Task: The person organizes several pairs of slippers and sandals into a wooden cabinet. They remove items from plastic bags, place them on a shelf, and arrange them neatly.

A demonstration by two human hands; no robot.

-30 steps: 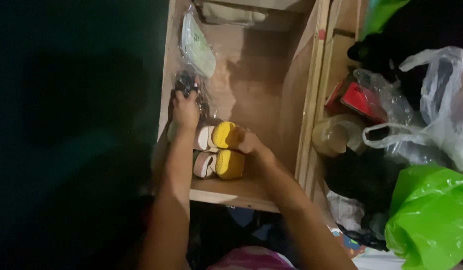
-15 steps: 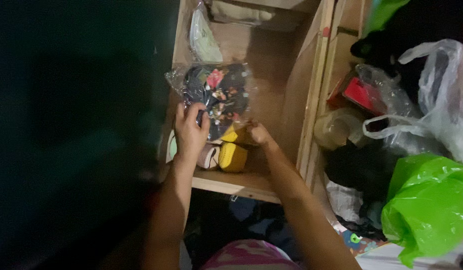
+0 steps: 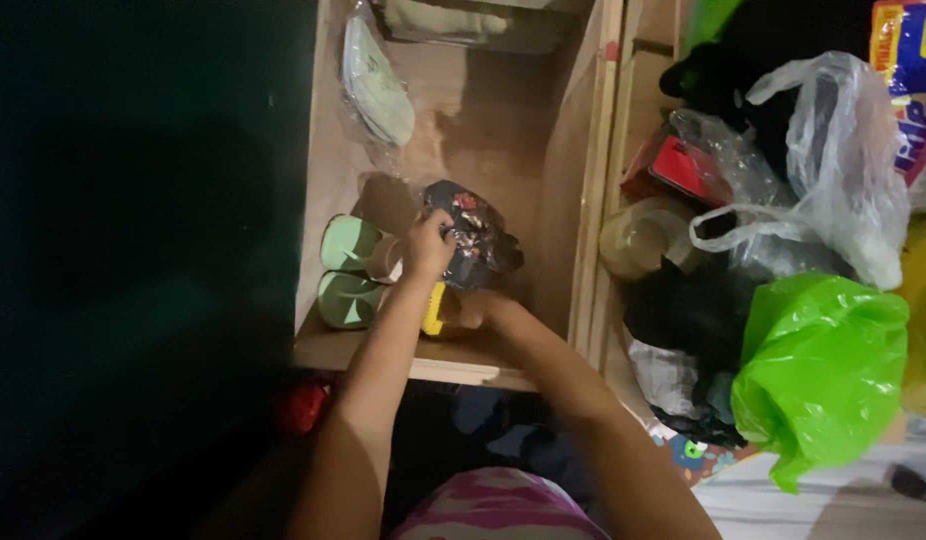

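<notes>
A shallow wooden drawer (image 3: 543,200) of pale plywood carries the things, its front edge nearest the person and its right wall running up the picture. On its bottom, at the front left, lie 2 green-soled slippers (image 3: 345,270) side by side, soles up. Just right of them sits a yellow item (image 3: 434,310), partly hidden. A dark, patterned plastic packet (image 3: 473,235) rests above it, near the middle. Along the left wall, further back, lies a clear bag with a pale green object (image 3: 376,90). At the back edge sits a folded beige bundle (image 3: 443,20).
</notes>
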